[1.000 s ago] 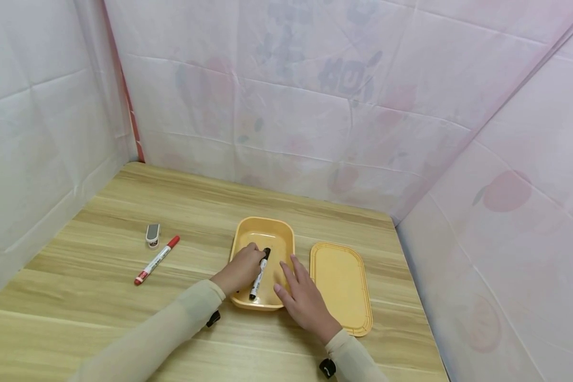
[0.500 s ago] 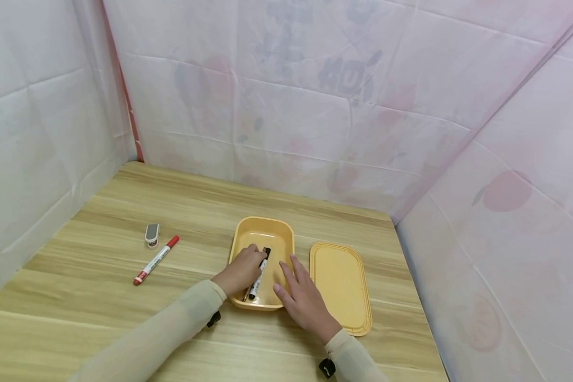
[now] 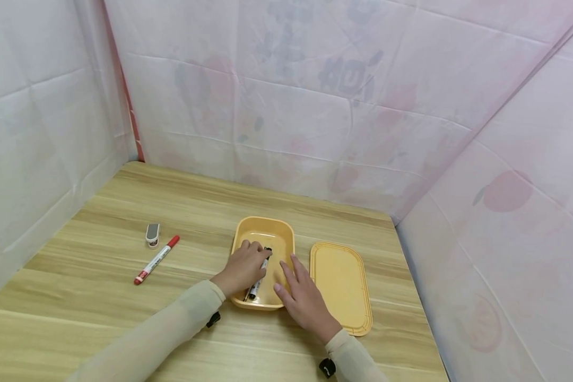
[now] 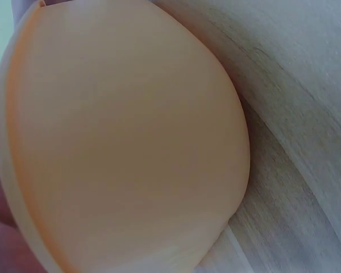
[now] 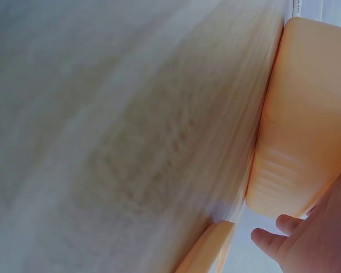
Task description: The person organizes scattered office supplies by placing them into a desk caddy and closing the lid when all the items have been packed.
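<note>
A yellow rectangular box (image 3: 278,233) stands lidless on the table. Inside it lies a black-capped white marker (image 3: 255,289), partly covered by my left hand (image 3: 243,268). A second thin dark tip shows just left of that marker; the rest of it is under the hand. My left hand reaches over the box's left rim, thumb and index finger apart above the marker, other fingertips hidden. My right hand (image 3: 305,302) rests at the box's right rim with its fingers spread and fairly straight. The left wrist view shows mainly the box's outer wall (image 4: 131,136).
A yellow lid (image 3: 341,286) lies flat to the right of the box, partly behind my right hand. On the left lie a red-capped marker (image 3: 156,260) and a small grey-and-white object (image 3: 153,235). Pale printed curtains (image 3: 286,106) hang along the table's back and sides.
Inside the box, the left hand has shifted slightly right and its fingers have lifted and spread a little. The second dark tip has come beside the black marker. The right hand stays put.
</note>
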The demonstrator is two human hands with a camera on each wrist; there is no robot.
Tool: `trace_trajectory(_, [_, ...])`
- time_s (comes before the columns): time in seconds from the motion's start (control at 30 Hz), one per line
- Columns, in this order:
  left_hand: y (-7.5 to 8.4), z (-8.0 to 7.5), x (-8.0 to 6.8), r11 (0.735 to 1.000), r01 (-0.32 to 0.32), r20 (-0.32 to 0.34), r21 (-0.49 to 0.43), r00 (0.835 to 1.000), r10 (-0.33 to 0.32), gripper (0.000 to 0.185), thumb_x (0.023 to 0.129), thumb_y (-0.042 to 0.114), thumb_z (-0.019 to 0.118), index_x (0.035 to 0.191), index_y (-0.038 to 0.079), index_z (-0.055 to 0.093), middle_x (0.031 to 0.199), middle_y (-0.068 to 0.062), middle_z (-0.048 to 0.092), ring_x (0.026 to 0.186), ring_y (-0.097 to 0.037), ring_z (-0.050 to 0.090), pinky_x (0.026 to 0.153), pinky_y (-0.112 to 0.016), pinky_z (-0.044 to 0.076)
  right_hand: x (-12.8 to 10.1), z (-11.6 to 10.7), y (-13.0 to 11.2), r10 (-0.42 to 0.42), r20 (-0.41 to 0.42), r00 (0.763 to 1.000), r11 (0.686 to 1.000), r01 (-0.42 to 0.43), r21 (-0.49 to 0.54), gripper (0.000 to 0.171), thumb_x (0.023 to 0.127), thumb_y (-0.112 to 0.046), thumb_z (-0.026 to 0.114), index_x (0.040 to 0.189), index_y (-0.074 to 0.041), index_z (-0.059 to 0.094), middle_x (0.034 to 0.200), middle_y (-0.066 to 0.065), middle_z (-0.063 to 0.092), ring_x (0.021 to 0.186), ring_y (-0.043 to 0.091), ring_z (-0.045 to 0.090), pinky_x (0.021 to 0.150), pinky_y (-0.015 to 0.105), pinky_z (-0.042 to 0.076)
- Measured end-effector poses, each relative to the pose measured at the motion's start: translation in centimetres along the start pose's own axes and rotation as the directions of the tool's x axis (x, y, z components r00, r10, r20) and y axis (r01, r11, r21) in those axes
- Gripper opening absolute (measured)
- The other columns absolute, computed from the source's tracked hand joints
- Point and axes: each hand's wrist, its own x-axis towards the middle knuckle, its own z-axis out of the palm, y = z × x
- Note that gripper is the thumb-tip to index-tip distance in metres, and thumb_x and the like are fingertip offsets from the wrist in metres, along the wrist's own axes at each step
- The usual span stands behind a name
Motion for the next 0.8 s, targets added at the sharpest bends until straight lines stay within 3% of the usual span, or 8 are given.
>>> trace_trajectory(0.4, [0.2, -0.2, -0.3, 0.994, -0.027, -0.041, 0.109, 0.999, 0.031, 0.049, 0.093, 0.034, 0.071, 0.137, 0.015, 0.062, 0.141, -0.014, 0.057, 0.129, -0.036, 0.048, 0.102, -0.054, 0.044, -0.1, -0.1, -0.1, 0.006, -0.007, 1.0, 1.0, -0.006, -0.005, 0.067, 0.104, -0.061, 0.034, 0.16, -0.024, 0.031, 0.17, 0.003, 0.01, 0.154, 0.03, 0.02, 0.117, 0.059, 0.03])
trace_trajectory(0.8, [-0.1, -1.1, -1.0, 0.984, -0.052, -0.1, 0.173, 0.992, 0.07, 0.056, 0.093, 0.044, 0.069, 0.14, 0.014, 0.059, 0.154, -0.021, 0.042, 0.141, -0.041, 0.037, 0.111, -0.06, 0.034, -0.1, 0.0, 0.0, -0.003, -0.02, 1.0, 1.0, 0.003, -0.008, 0.066, 0.104, -0.06, 0.035, 0.16, -0.024, 0.031, 0.17, 0.005, 0.012, 0.154, 0.03, 0.021, 0.116, 0.06, 0.031])
